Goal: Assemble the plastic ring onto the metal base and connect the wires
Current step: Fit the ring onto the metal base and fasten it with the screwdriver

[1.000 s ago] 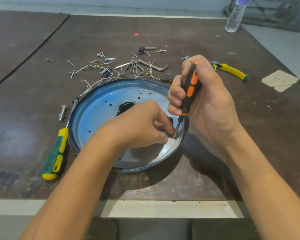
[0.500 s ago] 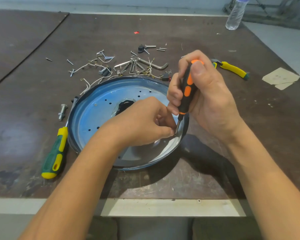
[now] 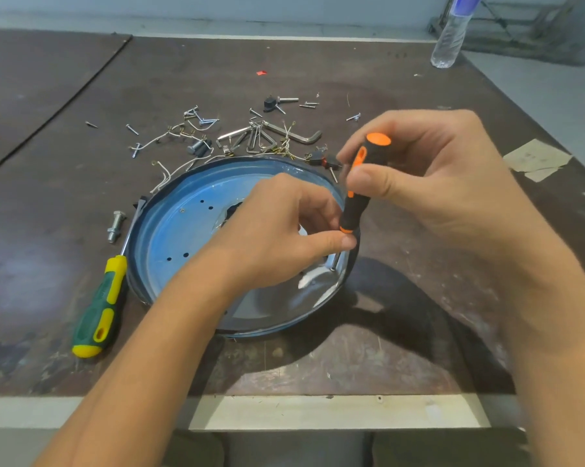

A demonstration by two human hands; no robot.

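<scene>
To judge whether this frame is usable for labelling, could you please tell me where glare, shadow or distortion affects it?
Head view: bright glare on the bare near-right part of the round blue-filmed metal base; a dark forearm shadow on the brown table beside it; the clear plastic bottle at far right leans, likely wide-angle distortion; the orange-and-black screwdriver looks sharp.

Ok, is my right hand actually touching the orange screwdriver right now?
Touching. The head view shows the right hand with its thumb and fingers curled round the handle of the orange screwdriver, skin pressed against the grip with no gap.
</scene>
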